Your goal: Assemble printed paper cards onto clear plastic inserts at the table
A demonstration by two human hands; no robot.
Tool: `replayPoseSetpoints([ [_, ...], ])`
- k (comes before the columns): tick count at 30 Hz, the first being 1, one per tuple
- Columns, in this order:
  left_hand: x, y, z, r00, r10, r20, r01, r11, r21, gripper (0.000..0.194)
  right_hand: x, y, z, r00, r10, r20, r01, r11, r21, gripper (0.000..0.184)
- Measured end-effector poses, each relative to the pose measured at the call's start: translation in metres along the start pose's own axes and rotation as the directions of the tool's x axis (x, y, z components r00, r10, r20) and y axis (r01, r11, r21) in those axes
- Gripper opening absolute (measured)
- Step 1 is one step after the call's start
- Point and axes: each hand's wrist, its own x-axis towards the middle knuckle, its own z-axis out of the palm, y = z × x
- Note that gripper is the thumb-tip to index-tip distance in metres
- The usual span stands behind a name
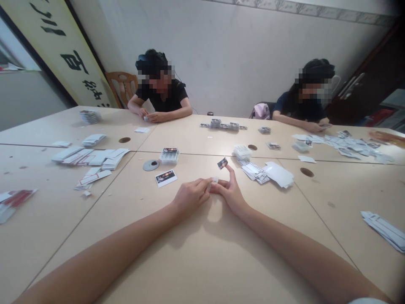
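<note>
Close together over the table, my left hand [193,195] and my right hand [233,195] both have their fingers closed on a small translucent plastic piece [215,180], mostly hidden by the fingers. My right index finger is raised, and a small dark printed sticker [222,163] clings to its tip. Left of my hands lies a white-edged sheet with a dark print [166,178]. Behind that sheet are clear plastic cases [169,157] with a dark label on top, beside a grey round grommet cover [150,165].
More clear cases [242,152] and white sheets [278,174] lie beyond my right hand. Paper piles [91,156] spread at left; strips [384,230] lie at right. The table [202,261] has cable holes [306,172]. Two people [163,93] work across it.
</note>
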Motion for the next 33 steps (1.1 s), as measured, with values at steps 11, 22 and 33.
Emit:
replayPoseSetpoints([
  [11, 0.0041, -0.0046, -0.0038, 0.986, -0.147, 0.082, 0.167, 0.913, -0.373, 0.031, 0.0047, 0.0029, -0.0048, 1.000, 0.024, 0.002, -0.024, 0.994, 0.110, 0.099],
  [22, 0.0059, -0.0019, -0.0054, 0.968, -0.222, 0.116, 0.250, 0.839, -0.484, 0.033, 0.0043, 0.0020, -0.0041, 0.999, 0.043, 0.022, -0.045, 0.992, 0.117, 0.093],
  [33, 0.0074, -0.0046, -0.0036, 0.946, -0.308, 0.096, 0.318, 0.838, -0.444, 0.037, 0.0076, 0.0031, -0.0043, 0.997, 0.077, -0.023, -0.073, 0.987, 0.141, 0.089],
])
